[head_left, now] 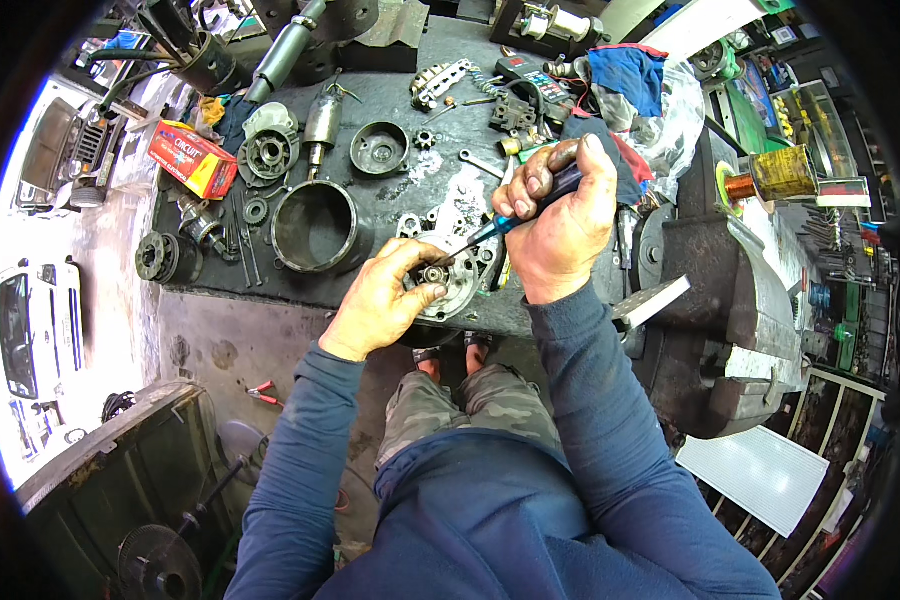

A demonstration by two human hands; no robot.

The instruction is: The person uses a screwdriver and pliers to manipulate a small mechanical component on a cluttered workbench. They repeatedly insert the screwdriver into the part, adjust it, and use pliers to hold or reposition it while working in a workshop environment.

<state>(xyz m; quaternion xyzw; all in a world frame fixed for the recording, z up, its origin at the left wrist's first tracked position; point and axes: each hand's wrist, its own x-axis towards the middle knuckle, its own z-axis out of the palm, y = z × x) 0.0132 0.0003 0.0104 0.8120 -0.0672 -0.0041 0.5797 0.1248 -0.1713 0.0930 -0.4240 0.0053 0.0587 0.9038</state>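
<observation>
In the head view a round metal housing with bolt ears [458, 288] lies at the front edge of the bench. My left hand [382, 305] is closed on it, fingers and thumb around the small hub [434, 272] at its middle. My right hand [555, 215] grips a blue-handled screwdriver [505, 222], whose shaft slants down-left to the hub beside my left fingers. Just left lies a large open metal cylinder [315, 200], with a shallow metal cup [378, 147] behind it.
The dark bench [260, 282] holds a motor part [322, 118], a red-yellow box [192, 160], an electronic device [535, 80], rags [625, 80] and several loose parts. A large vise [740, 390] and copper-wire spool [740, 187] stand right. Cars [40, 330] show at left.
</observation>
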